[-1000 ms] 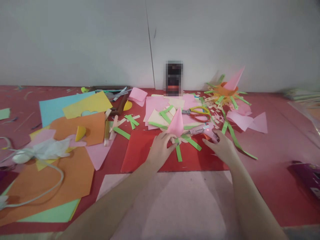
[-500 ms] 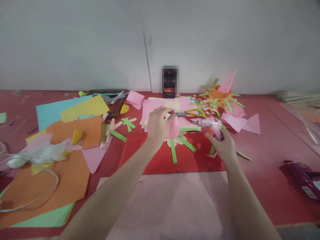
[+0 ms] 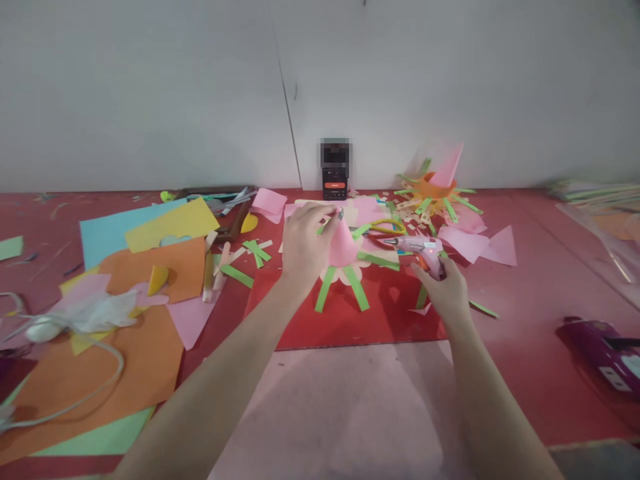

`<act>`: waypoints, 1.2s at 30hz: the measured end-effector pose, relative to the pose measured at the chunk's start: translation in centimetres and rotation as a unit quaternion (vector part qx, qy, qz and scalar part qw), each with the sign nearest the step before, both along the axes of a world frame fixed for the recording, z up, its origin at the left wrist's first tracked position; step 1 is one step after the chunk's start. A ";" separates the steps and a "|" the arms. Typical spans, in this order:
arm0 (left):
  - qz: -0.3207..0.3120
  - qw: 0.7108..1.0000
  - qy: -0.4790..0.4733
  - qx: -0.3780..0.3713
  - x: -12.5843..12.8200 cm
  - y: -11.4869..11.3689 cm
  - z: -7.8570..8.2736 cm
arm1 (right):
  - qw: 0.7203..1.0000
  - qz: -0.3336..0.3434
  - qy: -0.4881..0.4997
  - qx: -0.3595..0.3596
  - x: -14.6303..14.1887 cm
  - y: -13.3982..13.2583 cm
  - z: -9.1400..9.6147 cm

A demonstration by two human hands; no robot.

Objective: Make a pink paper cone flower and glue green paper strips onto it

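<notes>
My left hand (image 3: 309, 241) pinches the tip of a pink paper cone (image 3: 343, 245), partly covering its left side. Green paper strips (image 3: 356, 288) spread out from the cone's base, above a cream scalloped paper piece (image 3: 341, 275). Under them lies a red sheet (image 3: 300, 320). My right hand (image 3: 447, 288) is closed around the handle of a pink glue gun (image 3: 420, 247), whose nozzle points left toward the cone. Behind the nozzle lie scissors with yellow handles (image 3: 390, 225); their blades are hidden.
A similar cone piece with an orange ring (image 3: 437, 185) stands at the back right. Coloured paper sheets (image 3: 145, 333) and a white cable (image 3: 107, 387) cover the left. A phone (image 3: 335, 170) leans against the wall. A purple device (image 3: 603, 353) lies at the right edge.
The cone with its green strips has turned in my left hand, so different strips face me. My right hand still holds the glue gun in nearly the same place.
</notes>
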State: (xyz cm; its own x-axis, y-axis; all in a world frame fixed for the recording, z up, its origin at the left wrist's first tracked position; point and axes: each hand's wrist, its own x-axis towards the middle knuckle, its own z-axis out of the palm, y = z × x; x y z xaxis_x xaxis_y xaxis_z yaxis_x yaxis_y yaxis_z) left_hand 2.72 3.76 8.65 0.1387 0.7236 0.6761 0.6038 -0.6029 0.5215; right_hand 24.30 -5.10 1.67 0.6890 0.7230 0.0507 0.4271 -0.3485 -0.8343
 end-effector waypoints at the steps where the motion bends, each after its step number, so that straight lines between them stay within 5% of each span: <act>1: -0.004 1.000 0.001 -0.004 0.0 0.0 0.1 | 1.000 0.000 0.004 0.000 0.0 0.0 0.1; 21: -0.031 0.998 -0.010 -0.047 0.0 -0.6 -1.3 | 0.999 0.028 -0.006 -0.014 -0.2 0.0 -0.8; 27: 0.005 0.993 0.013 -0.118 -2.3 -2.7 -4.4 | 0.994 0.099 -0.049 -0.016 -1.0 -0.5 -1.2; 32: -0.040 0.969 0.052 -0.239 -3.0 -4.0 -7.5 | 0.983 0.151 -0.094 -0.043 -2.0 -0.7 -1.7; 36: -0.069 0.953 0.054 -0.290 -2.8 -4.6 -8.1 | 0.977 0.173 -0.111 -0.063 -2.4 -0.7 -2.3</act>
State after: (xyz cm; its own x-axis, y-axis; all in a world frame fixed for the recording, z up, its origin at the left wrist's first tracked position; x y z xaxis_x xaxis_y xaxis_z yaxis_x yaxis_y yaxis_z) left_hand -0.04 -0.79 0.56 0.3052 0.9413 0.1441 0.6083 -0.3091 0.7311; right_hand 21.90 -5.82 -0.65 0.3848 0.9205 0.0676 0.7029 -0.2448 -0.6679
